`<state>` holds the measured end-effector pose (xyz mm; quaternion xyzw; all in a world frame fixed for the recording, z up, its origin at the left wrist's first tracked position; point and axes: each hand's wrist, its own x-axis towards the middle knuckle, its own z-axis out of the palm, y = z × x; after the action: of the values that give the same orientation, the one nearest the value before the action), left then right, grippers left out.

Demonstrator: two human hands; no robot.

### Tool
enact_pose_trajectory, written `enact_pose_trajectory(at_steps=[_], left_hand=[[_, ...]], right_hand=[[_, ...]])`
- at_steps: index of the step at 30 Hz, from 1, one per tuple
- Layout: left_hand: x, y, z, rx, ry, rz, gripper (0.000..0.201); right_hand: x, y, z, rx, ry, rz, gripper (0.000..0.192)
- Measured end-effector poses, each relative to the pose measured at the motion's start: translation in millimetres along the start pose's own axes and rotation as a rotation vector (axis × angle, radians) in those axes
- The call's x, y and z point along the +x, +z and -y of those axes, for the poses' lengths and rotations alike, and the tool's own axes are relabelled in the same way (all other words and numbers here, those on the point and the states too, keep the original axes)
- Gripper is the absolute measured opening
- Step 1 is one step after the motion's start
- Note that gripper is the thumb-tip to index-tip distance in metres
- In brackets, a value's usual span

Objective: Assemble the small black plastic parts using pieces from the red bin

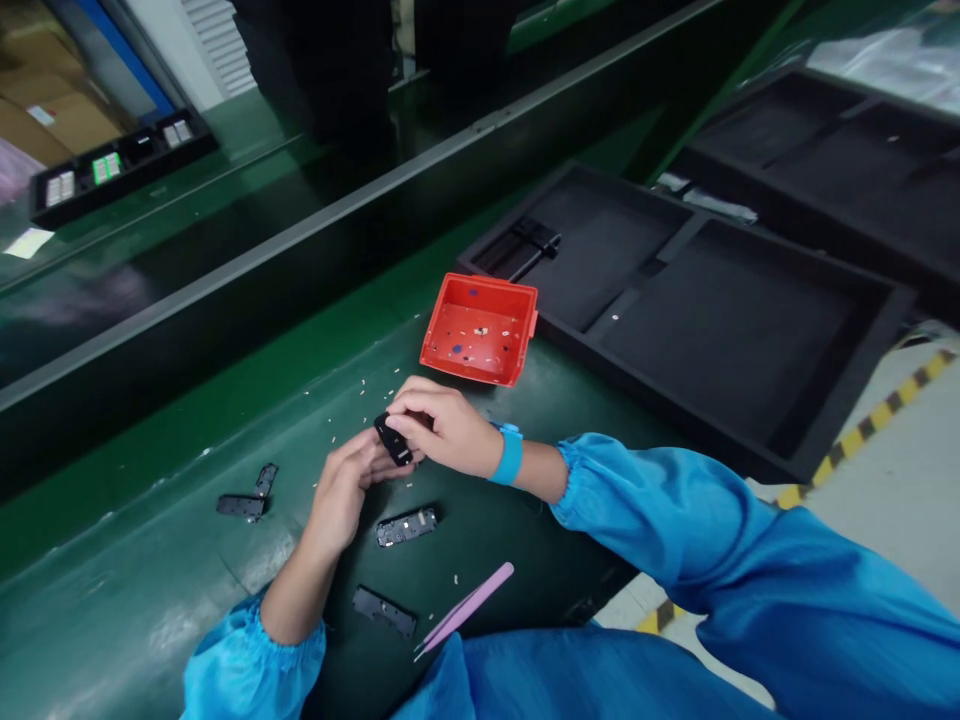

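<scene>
Between my two hands is a small black plastic part [394, 443] with light marks on its face. My left hand [349, 478] grips it from the left and below, its fingers running underneath. My right hand [442, 425] pinches its upper right side, thumb on top; a blue band circles that wrist. Just below the hands lies a similar black part with a circuit board [406, 527]. Nearer to me rests another black part [384, 611]. Pink tweezers [466, 608] lie to the right of it, tips pointing to the lower left.
Beyond my right hand stands a red bin [480, 330] with tiny scraps inside. Large black trays [750, 330] fill the right side. More black parts [241, 506] lie at left. Small pale bits dot the green table [150, 570]. A grey rail [337, 210] crosses behind.
</scene>
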<state>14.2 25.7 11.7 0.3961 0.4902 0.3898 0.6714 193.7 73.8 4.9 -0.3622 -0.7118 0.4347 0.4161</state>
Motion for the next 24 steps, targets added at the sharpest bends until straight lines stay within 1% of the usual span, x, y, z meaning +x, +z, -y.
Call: enact_pose_trajectory(at_steps=[2, 4, 6, 7, 9, 11, 13, 15, 17, 20, 24], left_hand=[[-1.4, 3.1, 1.0, 0.154, 0.03, -0.031, 0.044], [-2.6, 7.2, 2.4, 0.281, 0.074, -0.09, 0.04], [-3.5, 10.5, 3.9, 0.316, 0.106, -0.153, 0.039], [-3.9, 11.5, 4.5, 0.329, 0.121, -0.185, 0.037], [-4.9, 12.3, 4.9, 0.421, 0.169, -0.241, 0.028], [-6.3, 12.4, 4.1, 0.587, 0.238, -0.281, 0.018], [-7.6, 12.5, 2.7, 0.705, 0.289, -0.308, 0.014], [-8.3, 12.8, 1.8, 0.724, 0.313, -0.311, 0.012], [-8.1, 12.7, 2.0, 0.702, 0.319, -0.307, 0.015], [-7.0, 12.3, 3.9, 0.675, 0.283, -0.298, 0.018], [-6.2, 13.3, 5.8, 0.612, 0.217, -0.253, 0.022]], right_hand=[[-2.6, 2.7, -0.4, 0.012, 0.026, -0.02, 0.011], [-4.2, 5.6, -0.7, 0.128, 0.137, -0.021, 0.017], [-4.6, 7.8, -0.4, 0.252, 0.248, -0.019, 0.019], [-4.6, 8.6, 0.0, 0.284, 0.277, -0.021, 0.018], [-4.4, 9.3, 1.4, 0.267, 0.273, -0.026, 0.02], [-4.2, 9.2, 2.7, 0.187, 0.226, -0.042, 0.024], [-4.0, 8.6, 3.1, 0.133, 0.177, -0.051, 0.023], [-3.8, 8.0, 2.6, 0.118, 0.131, -0.045, 0.015], [-3.9, 8.0, 2.0, 0.118, 0.104, -0.042, 0.009], [-5.2, 9.5, 2.2, 0.089, 0.105, -0.062, 0.008], [-7.6, 12.4, 3.6, 0.02, 0.128, -0.071, 0.009]])
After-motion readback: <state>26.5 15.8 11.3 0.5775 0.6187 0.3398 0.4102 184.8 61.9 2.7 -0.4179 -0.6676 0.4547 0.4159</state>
